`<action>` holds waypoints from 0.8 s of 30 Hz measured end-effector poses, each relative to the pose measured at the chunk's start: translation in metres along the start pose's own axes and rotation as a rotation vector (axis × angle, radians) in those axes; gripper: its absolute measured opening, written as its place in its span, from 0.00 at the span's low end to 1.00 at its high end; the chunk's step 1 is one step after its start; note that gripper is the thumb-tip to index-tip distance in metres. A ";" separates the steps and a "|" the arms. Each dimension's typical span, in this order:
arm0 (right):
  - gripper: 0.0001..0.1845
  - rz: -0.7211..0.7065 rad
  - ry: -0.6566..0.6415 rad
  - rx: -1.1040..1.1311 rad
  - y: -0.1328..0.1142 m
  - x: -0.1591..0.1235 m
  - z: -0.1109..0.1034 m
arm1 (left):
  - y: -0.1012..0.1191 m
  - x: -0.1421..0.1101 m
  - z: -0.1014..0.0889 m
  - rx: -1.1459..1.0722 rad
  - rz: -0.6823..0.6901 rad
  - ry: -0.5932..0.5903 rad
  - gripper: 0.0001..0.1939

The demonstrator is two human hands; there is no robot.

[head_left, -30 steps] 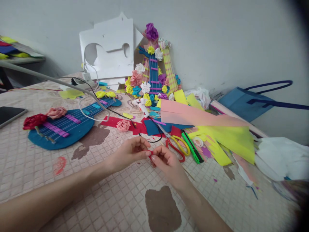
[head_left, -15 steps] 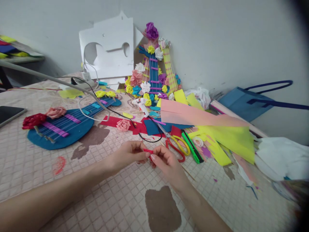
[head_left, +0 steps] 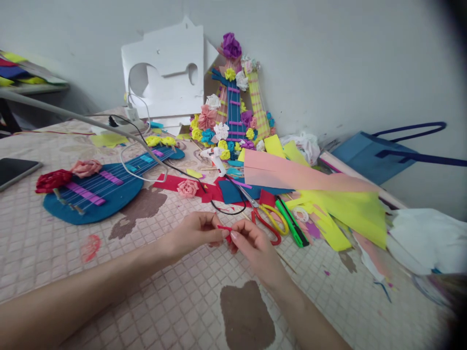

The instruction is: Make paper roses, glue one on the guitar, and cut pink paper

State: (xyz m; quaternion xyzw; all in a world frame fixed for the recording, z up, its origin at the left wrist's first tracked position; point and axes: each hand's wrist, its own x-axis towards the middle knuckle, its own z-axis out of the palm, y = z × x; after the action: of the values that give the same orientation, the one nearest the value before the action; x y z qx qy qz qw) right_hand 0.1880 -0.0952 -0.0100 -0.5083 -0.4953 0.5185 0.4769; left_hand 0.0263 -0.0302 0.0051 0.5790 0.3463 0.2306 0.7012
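Between my two hands is a small piece of red crepe paper (head_left: 226,231), pinched at the fingertips just above the table. My left hand (head_left: 202,231) grips its left side with thumb and fingers. On the other side, my right hand (head_left: 251,239) pinches the same piece; most of the paper is hidden by the fingers. Beyond the hands lie a red paper strip (head_left: 170,183), a pink paper rose (head_left: 187,188) and scissors (head_left: 272,218) with red and yellow handles. A green utility knife (head_left: 292,221) rests right of the scissors.
A blue paper guitar (head_left: 109,187) with roses lies at left, near a phone (head_left: 16,172). A white glue gun (head_left: 216,160) with its black cord stands behind. Pink sheets (head_left: 292,170) and yellow sheets (head_left: 350,214) cover the right. Decorated guitars (head_left: 235,107) lean against the wall.
The view has shifted very slightly. Both hands keep their pinch on the red paper, with the right thumb and the paper moved only a little.
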 end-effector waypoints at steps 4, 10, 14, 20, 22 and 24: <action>0.08 0.001 -0.004 0.002 0.000 0.000 0.000 | 0.000 -0.001 0.000 -0.010 -0.003 -0.004 0.14; 0.10 0.000 0.004 -0.009 -0.002 -0.001 0.001 | -0.001 0.000 -0.001 0.004 0.010 -0.007 0.13; 0.11 -0.008 0.001 -0.006 -0.003 0.000 0.001 | -0.004 0.001 -0.002 0.039 0.025 -0.002 0.13; 0.11 0.001 0.010 -0.035 -0.004 0.000 0.002 | -0.007 0.002 -0.003 0.046 0.028 0.012 0.13; 0.11 -0.005 0.026 -0.029 -0.004 -0.001 0.002 | -0.006 0.001 -0.003 0.045 0.032 -0.004 0.13; 0.10 -0.013 0.041 -0.026 -0.004 0.000 0.002 | -0.004 0.001 -0.003 0.043 0.030 -0.025 0.12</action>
State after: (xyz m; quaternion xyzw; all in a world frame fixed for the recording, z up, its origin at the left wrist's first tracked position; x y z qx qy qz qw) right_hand 0.1859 -0.0953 -0.0063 -0.5218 -0.4953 0.4983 0.4837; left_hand 0.0244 -0.0286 0.0009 0.6016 0.3338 0.2265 0.6894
